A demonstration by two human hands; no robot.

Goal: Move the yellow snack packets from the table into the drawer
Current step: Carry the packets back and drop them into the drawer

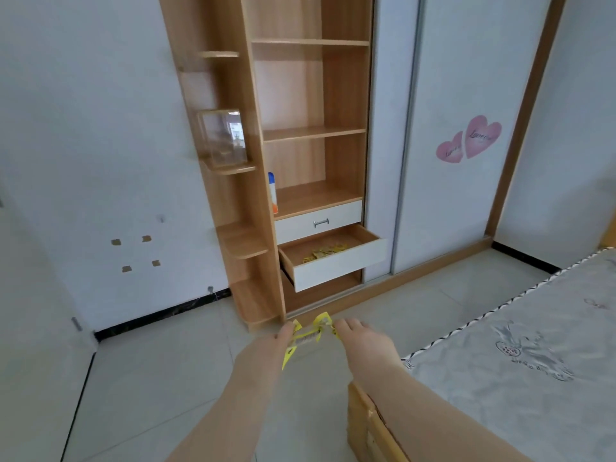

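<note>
Head view shows both hands stretched forward over the tiled floor, the left hand and the right hand each closed on thin yellow foil snack packets bunched between them, near the bed's corner. These packets look light, limp and slick, so pinching them by the crimped edges seems safest. Farther off, the open white-fronted wooden drawer of the shelf unit already holds a scatter of yellow packets; the shut white drawer above hides whatever it contains.
</note>
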